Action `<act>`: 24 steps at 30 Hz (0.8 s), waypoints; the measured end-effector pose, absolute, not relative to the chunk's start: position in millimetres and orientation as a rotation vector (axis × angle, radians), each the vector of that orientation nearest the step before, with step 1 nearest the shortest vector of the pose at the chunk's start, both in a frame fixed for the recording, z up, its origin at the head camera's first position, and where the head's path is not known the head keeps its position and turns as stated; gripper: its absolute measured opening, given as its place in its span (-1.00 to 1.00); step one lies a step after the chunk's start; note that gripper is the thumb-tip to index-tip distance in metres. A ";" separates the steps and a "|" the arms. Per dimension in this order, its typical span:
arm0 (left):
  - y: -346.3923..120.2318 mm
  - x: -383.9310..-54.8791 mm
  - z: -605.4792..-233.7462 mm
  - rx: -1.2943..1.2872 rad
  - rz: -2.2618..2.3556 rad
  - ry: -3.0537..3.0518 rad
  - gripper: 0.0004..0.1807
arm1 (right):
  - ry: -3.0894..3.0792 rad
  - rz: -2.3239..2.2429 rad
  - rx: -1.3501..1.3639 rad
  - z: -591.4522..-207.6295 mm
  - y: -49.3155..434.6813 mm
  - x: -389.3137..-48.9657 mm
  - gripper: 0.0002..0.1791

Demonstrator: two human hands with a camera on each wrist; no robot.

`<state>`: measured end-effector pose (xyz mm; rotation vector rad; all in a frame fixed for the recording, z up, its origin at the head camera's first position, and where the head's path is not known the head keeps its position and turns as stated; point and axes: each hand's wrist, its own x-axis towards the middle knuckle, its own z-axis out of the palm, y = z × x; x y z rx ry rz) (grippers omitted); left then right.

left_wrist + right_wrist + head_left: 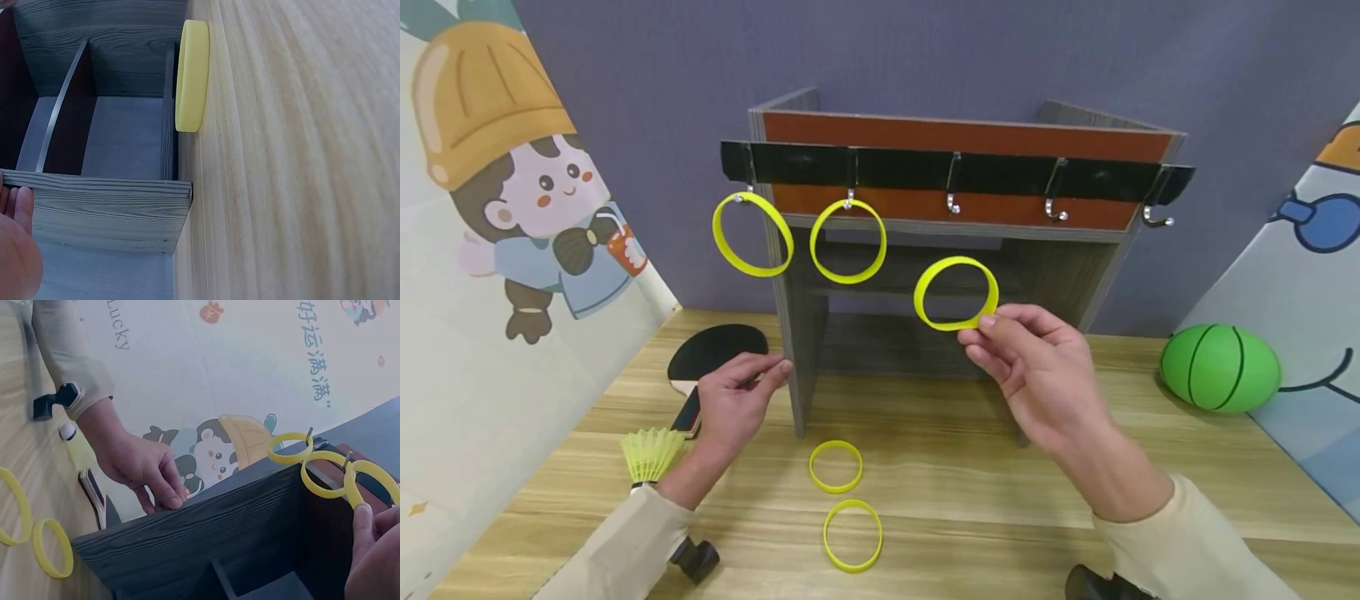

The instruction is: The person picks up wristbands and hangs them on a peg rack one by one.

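One light wood-grain worktop [970, 500] spreads beneath everything I watch, carrying a grey wood-grain shelf unit [895, 342] with an orange-brown front panel [910, 200]. Across that runs a black rail [1007, 173] with five silver metal hooks [953, 200]. I see the left hand [733, 402] pinching the unit's left front edge, while the right hand [1052, 379] grips a yellow round band [951, 326] below the middle hook, apart from it. Two matching yellow rings [848, 279] hang on the leftmost hooks; two more lie on the worktop.
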<state>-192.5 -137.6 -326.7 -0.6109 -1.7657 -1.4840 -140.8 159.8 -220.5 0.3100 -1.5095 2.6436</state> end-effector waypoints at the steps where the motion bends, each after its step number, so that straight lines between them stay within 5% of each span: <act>1: -137.7 -192.3 -326.6 -0.611 -1.491 -1.765 -0.85 | -1.504 2.642 0.315 -218.2 157.9 -141.3 -0.89; 24: -138.6 -191.4 -326.8 -0.609 -1.493 -1.760 -0.86 | -1.404 2.619 0.305 -181.9 145.7 -154.4 -0.74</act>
